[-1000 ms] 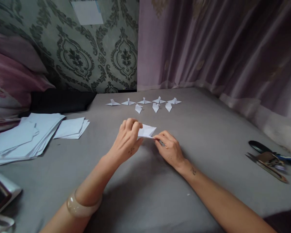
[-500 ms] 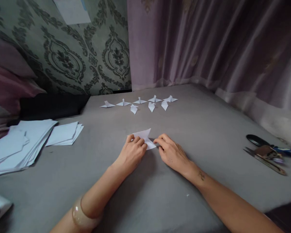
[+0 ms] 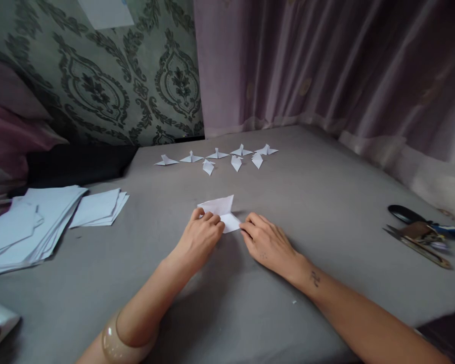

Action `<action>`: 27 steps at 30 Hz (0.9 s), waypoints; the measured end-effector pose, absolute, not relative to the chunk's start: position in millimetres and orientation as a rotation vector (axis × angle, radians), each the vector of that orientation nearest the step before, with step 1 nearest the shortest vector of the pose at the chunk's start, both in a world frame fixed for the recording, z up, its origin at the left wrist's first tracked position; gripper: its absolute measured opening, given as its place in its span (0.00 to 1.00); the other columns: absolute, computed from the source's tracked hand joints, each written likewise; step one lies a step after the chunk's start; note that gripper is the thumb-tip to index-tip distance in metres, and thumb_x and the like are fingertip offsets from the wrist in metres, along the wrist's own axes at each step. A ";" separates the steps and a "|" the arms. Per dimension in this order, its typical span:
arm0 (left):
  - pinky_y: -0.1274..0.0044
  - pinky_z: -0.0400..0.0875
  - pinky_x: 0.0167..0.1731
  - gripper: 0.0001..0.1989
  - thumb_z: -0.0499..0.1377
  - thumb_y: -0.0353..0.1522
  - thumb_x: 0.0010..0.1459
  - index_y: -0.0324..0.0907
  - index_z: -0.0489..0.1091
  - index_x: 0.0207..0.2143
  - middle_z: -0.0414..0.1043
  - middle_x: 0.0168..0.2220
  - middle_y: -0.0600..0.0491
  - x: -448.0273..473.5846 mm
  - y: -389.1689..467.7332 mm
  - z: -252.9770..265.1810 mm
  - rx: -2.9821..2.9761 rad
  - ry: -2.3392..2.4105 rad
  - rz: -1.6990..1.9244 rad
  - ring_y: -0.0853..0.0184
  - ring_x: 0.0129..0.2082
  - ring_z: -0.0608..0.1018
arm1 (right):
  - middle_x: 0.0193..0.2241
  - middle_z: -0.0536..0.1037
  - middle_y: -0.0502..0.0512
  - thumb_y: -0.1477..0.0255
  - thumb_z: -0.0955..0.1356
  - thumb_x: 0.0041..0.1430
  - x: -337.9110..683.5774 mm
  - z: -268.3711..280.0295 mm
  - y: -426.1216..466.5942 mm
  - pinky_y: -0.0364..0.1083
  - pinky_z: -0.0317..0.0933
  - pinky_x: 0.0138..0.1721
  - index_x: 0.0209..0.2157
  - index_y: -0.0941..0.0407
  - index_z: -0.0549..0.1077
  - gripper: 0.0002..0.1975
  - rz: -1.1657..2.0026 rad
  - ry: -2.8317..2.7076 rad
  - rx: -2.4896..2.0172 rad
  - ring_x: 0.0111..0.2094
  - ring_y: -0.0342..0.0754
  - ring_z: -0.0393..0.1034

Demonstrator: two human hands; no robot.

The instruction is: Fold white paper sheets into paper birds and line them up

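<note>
A white sheet of paper (image 3: 219, 206), creased across the middle, stands half folded on the grey surface. My left hand (image 3: 202, 232) has its fingers curled over the paper's left side, hiding part of it. At the near right corner, my right hand (image 3: 267, 237) pinches the paper between thumb and fingers. Beyond both hands, several folded paper birds (image 3: 217, 153) with spread wings stand in a row. In front of that row are 3 smaller folded paper pieces (image 3: 236, 163).
At the left lie a pile of large white sheets (image 3: 56, 217) and a smaller stack of paper squares (image 3: 98, 207). A dark folded cloth (image 3: 79, 164) is behind them. Scissors (image 3: 417, 246) and other small tools lie at the right. A curtain (image 3: 288, 65) borders the back.
The paper's far flap now stands up more, and the fold between its halves shows more clearly. My right fingers have closed on its near right corner. The view has shifted slightly.
</note>
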State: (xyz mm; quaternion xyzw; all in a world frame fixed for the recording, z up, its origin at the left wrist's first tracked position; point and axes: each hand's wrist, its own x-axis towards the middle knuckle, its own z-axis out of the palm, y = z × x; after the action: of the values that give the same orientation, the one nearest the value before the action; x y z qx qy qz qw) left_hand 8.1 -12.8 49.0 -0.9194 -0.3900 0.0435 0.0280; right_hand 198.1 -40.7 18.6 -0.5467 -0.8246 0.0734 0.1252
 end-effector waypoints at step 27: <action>0.65 0.56 0.46 0.15 0.56 0.36 0.59 0.41 0.64 0.47 0.72 0.41 0.48 4.7 3.3 9.4 -2.717 -1.599 -0.523 0.60 0.40 0.74 | 0.38 0.72 0.53 0.78 0.60 0.63 189.3 6.5 -28.2 0.43 0.57 0.32 0.40 0.55 0.70 0.10 0.248 -2.263 -1.538 0.37 0.45 0.67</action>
State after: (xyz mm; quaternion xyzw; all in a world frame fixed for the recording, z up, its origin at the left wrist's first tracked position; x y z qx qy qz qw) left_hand 4.7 3.3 9.4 -0.8500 -0.5000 -0.1637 -0.0272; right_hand 189.3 -28.2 6.5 -0.5491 -0.8077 0.0884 0.1959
